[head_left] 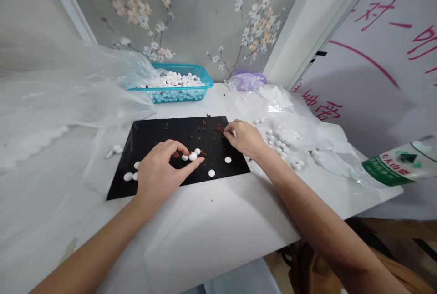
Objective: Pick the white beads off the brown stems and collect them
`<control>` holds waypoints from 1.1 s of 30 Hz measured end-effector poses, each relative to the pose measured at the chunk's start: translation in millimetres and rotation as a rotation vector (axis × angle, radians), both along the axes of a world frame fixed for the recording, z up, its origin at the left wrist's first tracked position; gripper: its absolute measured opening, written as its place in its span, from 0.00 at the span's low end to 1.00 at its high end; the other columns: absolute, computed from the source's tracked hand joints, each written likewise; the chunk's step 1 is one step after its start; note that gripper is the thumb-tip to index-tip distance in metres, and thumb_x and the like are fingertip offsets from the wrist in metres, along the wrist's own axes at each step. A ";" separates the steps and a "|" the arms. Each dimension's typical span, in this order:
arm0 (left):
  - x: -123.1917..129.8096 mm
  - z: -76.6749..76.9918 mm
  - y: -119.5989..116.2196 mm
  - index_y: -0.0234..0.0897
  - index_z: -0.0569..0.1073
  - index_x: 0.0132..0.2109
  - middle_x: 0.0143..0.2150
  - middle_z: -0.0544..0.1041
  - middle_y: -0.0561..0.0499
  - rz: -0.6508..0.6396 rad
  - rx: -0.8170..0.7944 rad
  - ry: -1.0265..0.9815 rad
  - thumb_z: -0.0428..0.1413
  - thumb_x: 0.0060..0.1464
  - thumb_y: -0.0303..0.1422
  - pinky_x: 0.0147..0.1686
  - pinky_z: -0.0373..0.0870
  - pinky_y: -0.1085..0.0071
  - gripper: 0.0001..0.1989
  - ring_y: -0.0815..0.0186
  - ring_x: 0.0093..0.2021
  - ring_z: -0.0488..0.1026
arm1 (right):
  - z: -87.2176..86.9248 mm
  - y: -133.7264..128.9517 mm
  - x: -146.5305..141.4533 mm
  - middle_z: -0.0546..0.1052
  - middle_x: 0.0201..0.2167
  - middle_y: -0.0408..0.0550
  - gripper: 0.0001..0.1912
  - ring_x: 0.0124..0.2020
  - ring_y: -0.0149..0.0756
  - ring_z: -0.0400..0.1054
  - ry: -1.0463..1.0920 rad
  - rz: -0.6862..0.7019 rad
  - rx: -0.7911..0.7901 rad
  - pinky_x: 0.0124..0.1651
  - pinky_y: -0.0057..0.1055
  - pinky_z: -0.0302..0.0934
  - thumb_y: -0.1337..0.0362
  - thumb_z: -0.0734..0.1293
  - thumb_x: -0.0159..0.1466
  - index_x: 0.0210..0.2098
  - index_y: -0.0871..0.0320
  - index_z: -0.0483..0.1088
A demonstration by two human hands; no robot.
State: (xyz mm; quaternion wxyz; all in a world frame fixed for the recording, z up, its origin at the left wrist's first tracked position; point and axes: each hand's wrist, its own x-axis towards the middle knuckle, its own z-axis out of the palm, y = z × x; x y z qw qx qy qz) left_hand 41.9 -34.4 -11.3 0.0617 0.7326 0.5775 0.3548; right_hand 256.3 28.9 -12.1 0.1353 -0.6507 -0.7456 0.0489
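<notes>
A black sheet [177, 137] lies on the white table, with white balls and brown flakes on it. My left hand [164, 166] is over its middle, thumb and index finger curved around a white ball [193, 156]; other balls sit close beside it. Near the sheet's upper right edge, my right hand [246, 138] has thumb and fingertips pinched together beside a small heap of brown flakes [219, 128]. What is between those fingertips is too small to name. Two single balls, one of them a white ball [211, 173], rest between the hands.
Behind the sheet stands a blue basket [180, 95] full of white balls. Clear plastic [68, 89] covers the left side. More white balls [278, 144] lie at the right by a plastic bag and a purple item [251, 81]. A labelled bottle [396, 166] lies at the far right.
</notes>
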 end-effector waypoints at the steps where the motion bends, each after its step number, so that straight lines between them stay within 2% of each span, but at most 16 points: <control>1: -0.2 0.0 0.5 0.40 0.69 0.28 0.29 0.72 0.55 0.006 -0.003 0.012 0.59 0.45 0.44 0.30 0.63 0.72 0.13 0.67 0.32 0.68 | 0.6 -0.1 0.0 0.74 0.38 0.45 0.10 0.36 0.36 0.67 0.008 0.000 0.004 0.35 0.30 0.55 0.62 0.59 0.61 0.34 0.55 0.72; 7: -4.9 1.9 6.7 0.41 0.71 0.30 0.36 0.75 0.54 0.033 0.015 0.115 0.55 0.50 0.45 0.34 0.62 0.69 0.12 0.62 0.40 0.68 | 7.5 -1.7 2.3 0.74 0.37 0.45 0.09 0.33 0.33 0.66 0.041 -0.009 0.044 0.33 0.28 0.54 0.64 0.59 0.60 0.33 0.55 0.71; 13: -11.7 2.9 13.0 0.40 0.67 0.26 0.35 0.75 0.51 0.013 0.101 0.168 0.54 0.51 0.43 0.35 0.62 0.67 0.12 0.60 0.40 0.67 | 10.8 0.3 8.2 0.75 0.38 0.47 0.11 0.35 0.37 0.68 0.038 -0.055 0.092 0.34 0.30 0.56 0.64 0.58 0.61 0.34 0.56 0.72; 18: -15.0 1.6 17.0 0.41 0.67 0.26 0.34 0.76 0.51 -0.009 0.129 0.191 0.54 0.51 0.42 0.40 0.63 0.65 0.12 0.59 0.40 0.68 | 2.9 3.2 5.0 0.73 0.43 0.48 0.14 0.37 0.37 0.69 0.067 0.033 0.076 0.38 0.31 0.59 0.66 0.58 0.61 0.44 0.56 0.70; 21: -16.1 0.6 19.6 0.40 0.69 0.29 0.37 0.76 0.49 0.000 0.090 0.221 0.53 0.52 0.43 0.42 0.62 0.62 0.12 0.57 0.42 0.67 | -4.3 3.8 1.0 0.71 0.46 0.48 0.16 0.38 0.36 0.69 0.062 0.112 0.077 0.39 0.31 0.60 0.65 0.56 0.64 0.49 0.55 0.68; 24: -17.3 -1.6 22.2 0.39 0.71 0.32 0.39 0.75 0.47 0.010 0.010 0.232 0.52 0.52 0.44 0.45 0.61 0.59 0.13 0.55 0.44 0.66 | -9.7 3.2 -2.2 0.71 0.47 0.46 0.16 0.41 0.35 0.69 0.049 0.171 0.079 0.39 0.30 0.60 0.66 0.55 0.65 0.47 0.54 0.69; 29: -17.9 -6.6 24.9 0.39 0.74 0.35 0.43 0.74 0.46 0.000 -0.137 0.193 0.51 0.52 0.44 0.47 0.60 0.57 0.14 0.53 0.47 0.66 | -13.7 2.9 -4.1 0.73 0.44 0.45 0.13 0.40 0.34 0.69 0.046 0.156 0.122 0.37 0.29 0.59 0.67 0.56 0.64 0.40 0.55 0.71; 33: -16.4 -4.2 24.8 0.39 0.74 0.36 0.44 0.74 0.46 -0.003 -0.181 0.224 0.51 0.52 0.44 0.48 0.60 0.55 0.14 0.53 0.48 0.66 | -16.8 3.8 -4.5 0.74 0.42 0.44 0.11 0.37 0.33 0.69 0.058 0.130 0.147 0.34 0.28 0.57 0.66 0.57 0.64 0.37 0.54 0.71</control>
